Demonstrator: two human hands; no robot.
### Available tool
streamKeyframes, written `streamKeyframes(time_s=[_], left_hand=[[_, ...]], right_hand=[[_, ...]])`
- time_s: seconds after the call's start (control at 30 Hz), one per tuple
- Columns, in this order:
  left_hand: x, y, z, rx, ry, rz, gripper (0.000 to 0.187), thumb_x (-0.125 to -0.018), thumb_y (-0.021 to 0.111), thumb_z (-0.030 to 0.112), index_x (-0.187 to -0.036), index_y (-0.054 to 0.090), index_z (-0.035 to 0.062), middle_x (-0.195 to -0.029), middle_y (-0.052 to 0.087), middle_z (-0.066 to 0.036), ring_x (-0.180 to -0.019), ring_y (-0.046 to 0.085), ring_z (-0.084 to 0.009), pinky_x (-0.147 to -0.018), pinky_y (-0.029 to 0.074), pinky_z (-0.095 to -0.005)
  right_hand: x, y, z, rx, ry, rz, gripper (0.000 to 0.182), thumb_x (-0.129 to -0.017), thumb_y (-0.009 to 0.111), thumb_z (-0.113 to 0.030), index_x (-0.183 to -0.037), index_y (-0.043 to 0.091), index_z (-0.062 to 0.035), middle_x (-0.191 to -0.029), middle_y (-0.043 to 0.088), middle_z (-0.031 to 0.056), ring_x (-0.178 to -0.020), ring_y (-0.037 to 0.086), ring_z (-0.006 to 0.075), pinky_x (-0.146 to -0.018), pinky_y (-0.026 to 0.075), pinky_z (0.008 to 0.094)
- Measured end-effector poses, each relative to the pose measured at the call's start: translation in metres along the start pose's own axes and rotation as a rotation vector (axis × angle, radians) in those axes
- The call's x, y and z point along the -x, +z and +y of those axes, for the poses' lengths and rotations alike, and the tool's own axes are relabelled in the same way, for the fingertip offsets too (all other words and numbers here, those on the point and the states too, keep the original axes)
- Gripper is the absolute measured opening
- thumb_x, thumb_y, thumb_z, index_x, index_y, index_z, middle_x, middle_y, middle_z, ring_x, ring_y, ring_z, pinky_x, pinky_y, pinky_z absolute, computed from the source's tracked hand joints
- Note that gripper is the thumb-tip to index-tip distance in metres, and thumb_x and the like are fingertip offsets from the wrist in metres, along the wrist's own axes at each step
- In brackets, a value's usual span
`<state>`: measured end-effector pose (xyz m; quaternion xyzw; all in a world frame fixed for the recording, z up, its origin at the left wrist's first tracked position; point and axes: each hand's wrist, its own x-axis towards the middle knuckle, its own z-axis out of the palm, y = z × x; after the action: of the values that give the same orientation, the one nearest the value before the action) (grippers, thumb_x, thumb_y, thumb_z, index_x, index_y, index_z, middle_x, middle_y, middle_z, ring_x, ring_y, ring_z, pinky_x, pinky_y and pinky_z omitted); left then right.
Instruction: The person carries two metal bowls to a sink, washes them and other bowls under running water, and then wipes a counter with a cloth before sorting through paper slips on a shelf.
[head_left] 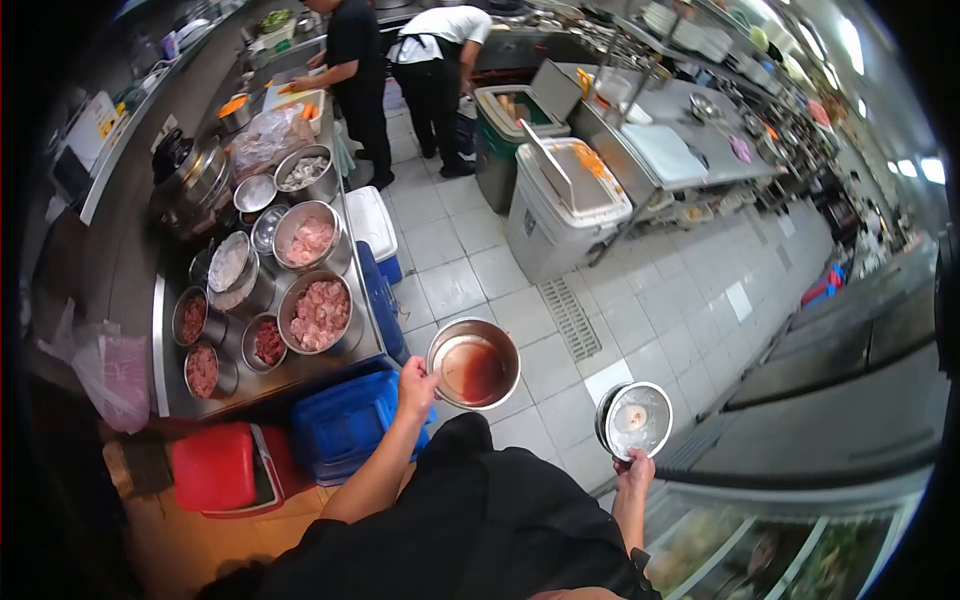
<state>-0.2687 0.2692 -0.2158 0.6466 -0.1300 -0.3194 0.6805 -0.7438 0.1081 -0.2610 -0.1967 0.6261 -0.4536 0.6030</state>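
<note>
My left hand (417, 388) is closed on the rim of a round steel pot (472, 362), held out over the floor. Reddish liquid or residue stains the inside of that pot. On the other side, my right hand (634, 468) grips a smaller steel bowl (640, 420), which appears stacked with another and has whitish residue inside. To my left, a steel counter (330, 367) carries several steel pots and bowls, including a large pot of raw meat (320, 313) and a second pot of pale meat (309, 240).
A blue bin (345, 425) and a red cooler (215, 465) stand by the counter's near end. Ahead are a grey-white bin (545, 220), a green bin (495, 150) and two co-workers (350, 90). Tiled floor (450, 285) with a drain grate (570, 318) runs between; steel units (840, 400) line the right.
</note>
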Motion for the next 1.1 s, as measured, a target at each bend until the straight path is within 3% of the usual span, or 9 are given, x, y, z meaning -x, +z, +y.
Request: streamKeyframes(time_s=[0.17, 0.33, 0.5, 0.57, 0.7, 0.9, 1.07, 1.1], left_hand=[[-0.015, 0.022, 0.026, 0.072, 0.042, 0.098, 0.022, -0.077, 0.063, -0.005, -0.087, 0.049, 0.0079, -0.072, 0.056, -0.002, -0.055, 0.055, -0.0114, -0.043, 0.046, -0.0281], [0.014, 0.026, 0.038, 0.158, 0.124, 0.335, 0.026, -0.073, 0.063, -0.007, -0.086, 0.048, 0.0093, -0.073, 0.054, 0.000, -0.059, 0.055, -0.0101, -0.045, 0.045, -0.0284], [0.086, 0.045, 0.033, 0.228, 0.216, 0.767, 0.027, -0.072, 0.064, -0.007, -0.084, 0.046, 0.0097, -0.071, 0.048, 0.001, -0.057, 0.053, -0.0113, -0.044, 0.043, -0.0297], [0.124, 0.065, 0.045, 0.303, 0.156, 0.894, 0.026, -0.073, 0.064, -0.006, -0.083, 0.046, 0.0096, -0.070, 0.048, 0.001, -0.055, 0.053, -0.0120, -0.044, 0.043, -0.0296], [0.181, 0.098, 0.028, 0.447, 0.190, 1.220, 0.025, -0.074, 0.065, -0.005, -0.084, 0.047, 0.0097, -0.069, 0.050, -0.001, -0.053, 0.052, -0.0131, -0.043, 0.043, -0.0286], [0.258, 0.102, 0.066, 0.463, 0.294, 1.594, 0.021, -0.073, 0.061, -0.004, -0.085, 0.053, 0.0111, -0.072, 0.056, 0.000, -0.053, 0.052, -0.0117, -0.043, 0.041, -0.0274], [0.331, 0.061, 0.120, 0.471, 0.603, 1.828, 0.027, -0.080, 0.062, -0.005, -0.085, 0.045, 0.0149, -0.072, 0.051, 0.002, -0.051, 0.049, -0.0095, -0.042, 0.040, -0.0261], [0.349, 0.054, 0.133, 0.450, 0.639, 1.853, 0.022, -0.077, 0.062, -0.004, -0.085, 0.047, 0.0097, -0.073, 0.050, -0.002, -0.052, 0.051, -0.0127, -0.043, 0.043, -0.0283]], right_hand=[[-0.047, 0.090, -0.064, 0.149, -0.022, -0.147, 0.032, -0.079, 0.062, -0.005, -0.110, 0.055, 0.0004, -0.077, 0.065, 0.0134, -0.052, 0.064, 0.0289, -0.039, 0.050, 0.0367], [-0.105, 0.191, -0.089, 0.306, -0.008, -0.410, 0.039, -0.078, 0.060, -0.004, -0.116, 0.053, 0.0024, -0.082, 0.067, 0.0140, -0.050, 0.066, 0.0281, -0.035, 0.052, 0.0336], [-0.141, 0.284, -0.104, 0.488, 0.048, -0.764, 0.039, -0.078, 0.058, -0.003, -0.116, 0.054, 0.0047, -0.085, 0.067, 0.0153, -0.051, 0.066, 0.0268, -0.035, 0.053, 0.0332], [-0.155, 0.310, -0.105, 0.607, 0.086, -0.895, 0.038, -0.078, 0.058, -0.002, -0.115, 0.054, 0.0051, -0.086, 0.067, 0.0155, -0.051, 0.066, 0.0267, -0.035, 0.053, 0.0330], [-0.175, 0.339, -0.111, 0.838, 0.071, -1.073, 0.041, -0.079, 0.056, -0.006, -0.118, 0.053, 0.0053, -0.089, 0.066, 0.0171, -0.055, 0.066, 0.0285, -0.041, 0.052, 0.0331], [-0.175, 0.356, -0.103, 0.932, 0.077, -1.222, 0.033, -0.078, 0.059, -0.008, -0.109, 0.055, 0.0023, -0.084, 0.063, 0.0141, -0.052, 0.062, 0.0256, -0.041, 0.048, 0.0341], [-0.155, 0.359, -0.099, 0.890, 0.142, -1.280, 0.034, -0.077, 0.058, -0.005, -0.111, 0.055, 0.0032, -0.081, 0.065, 0.0129, -0.050, 0.063, 0.0240, -0.038, 0.048, 0.0307], [-0.153, 0.361, -0.096, 0.882, 0.158, -1.305, 0.035, -0.078, 0.058, -0.006, -0.111, 0.054, 0.0032, -0.081, 0.065, 0.0132, -0.050, 0.063, 0.0242, -0.038, 0.049, 0.0306]])
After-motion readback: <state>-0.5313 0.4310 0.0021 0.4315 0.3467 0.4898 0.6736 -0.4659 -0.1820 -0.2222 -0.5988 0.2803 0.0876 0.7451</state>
